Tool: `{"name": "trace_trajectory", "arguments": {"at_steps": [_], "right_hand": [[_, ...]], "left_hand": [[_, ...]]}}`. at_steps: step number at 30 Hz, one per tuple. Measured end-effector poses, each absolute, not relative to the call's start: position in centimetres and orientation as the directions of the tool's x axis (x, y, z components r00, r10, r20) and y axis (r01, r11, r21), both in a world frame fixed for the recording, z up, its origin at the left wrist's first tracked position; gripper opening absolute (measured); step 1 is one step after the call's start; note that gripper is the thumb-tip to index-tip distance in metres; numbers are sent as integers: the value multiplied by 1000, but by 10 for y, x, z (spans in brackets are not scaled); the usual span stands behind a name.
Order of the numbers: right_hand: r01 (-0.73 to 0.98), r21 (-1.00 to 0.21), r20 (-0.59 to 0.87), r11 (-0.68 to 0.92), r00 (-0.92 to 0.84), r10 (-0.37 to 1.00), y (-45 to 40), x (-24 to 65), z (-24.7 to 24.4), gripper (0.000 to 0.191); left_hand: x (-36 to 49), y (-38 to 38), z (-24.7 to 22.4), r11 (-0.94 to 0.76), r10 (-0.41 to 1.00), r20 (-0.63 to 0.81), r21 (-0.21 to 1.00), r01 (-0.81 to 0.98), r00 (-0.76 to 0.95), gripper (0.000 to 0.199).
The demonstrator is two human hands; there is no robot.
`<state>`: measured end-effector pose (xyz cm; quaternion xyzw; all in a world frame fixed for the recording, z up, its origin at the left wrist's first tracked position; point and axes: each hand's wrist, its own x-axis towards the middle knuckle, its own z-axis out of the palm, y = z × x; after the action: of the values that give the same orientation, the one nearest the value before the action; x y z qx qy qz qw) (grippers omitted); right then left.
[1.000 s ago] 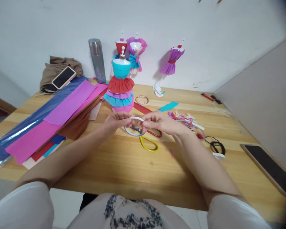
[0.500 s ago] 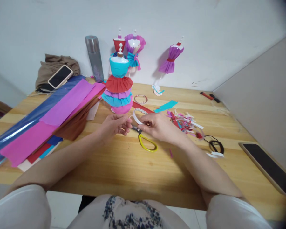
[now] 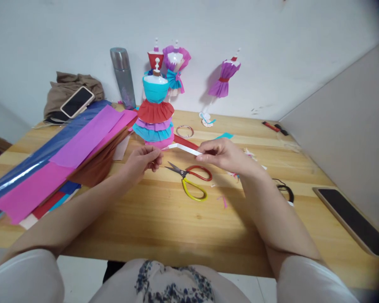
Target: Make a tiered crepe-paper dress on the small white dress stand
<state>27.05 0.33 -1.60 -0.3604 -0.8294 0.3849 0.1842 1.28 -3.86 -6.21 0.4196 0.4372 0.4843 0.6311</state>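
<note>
Between my two hands a narrow white strip of tape (image 3: 188, 149) is stretched, with a bend near its left end. My left hand (image 3: 145, 159) is closed in a pinch at the thin left end. My right hand (image 3: 222, 155) pinches the right end between thumb and fingers. Below the strip lie scissors (image 3: 183, 173), blades apart, one handle red and one yellow. Just behind my left hand stands a small mannequin (image 3: 156, 105) in a tiered turquoise, red and purple paper dress. A red paper strip (image 3: 186, 142) lies behind the white one.
Crepe paper sheets (image 3: 82, 136) are piled on the left, near a phone (image 3: 77, 102) and a bottle (image 3: 123, 78). Other dressed mannequins, one in purple (image 3: 225, 79), stand by the wall. Right are a black ring (image 3: 289, 192) and a dark tablet-like device (image 3: 353, 216). Paper scraps are partly hidden.
My hands have moved apart, the left leftward and the right rightward and up. The curled white tape is now drawn out straighter between them. More of the scissors shows.
</note>
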Motion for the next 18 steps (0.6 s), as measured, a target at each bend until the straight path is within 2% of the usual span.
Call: {"name": "trace_trajectory", "arguments": {"at_steps": [3,6,8,11,13,16,18], "right_hand": [[472,-693,117,544,-671,732,-3,260,-22,30],[477,-576,283,664,-646,709,-12,240,-39,27],[457,-559,370,692,-609,702,-17,227,-53,25],[397,-580,423,711,-600,679,-23,215,-66,29],[361,-621,393,696,-625,675,-24,213,-66,25],[298,-750,254,591,-694,673,-23,220,-57,9],[272,-833,177,482,-695,697,-20,227,-50,13]], "left_hand": [[21,-44,-59,154,976,-117,967,-205,182,35],[30,-52,-57,87,987,-60,980,-178,151,31],[36,-56,-57,58,991,-36,984,-167,131,28],[39,-61,-58,29,988,-7,989,-144,153,25],[38,-61,-57,-46,985,59,995,-87,161,23],[32,-58,-55,-216,961,206,976,34,183,21],[27,-55,-53,-319,934,294,942,102,205,20]]}}
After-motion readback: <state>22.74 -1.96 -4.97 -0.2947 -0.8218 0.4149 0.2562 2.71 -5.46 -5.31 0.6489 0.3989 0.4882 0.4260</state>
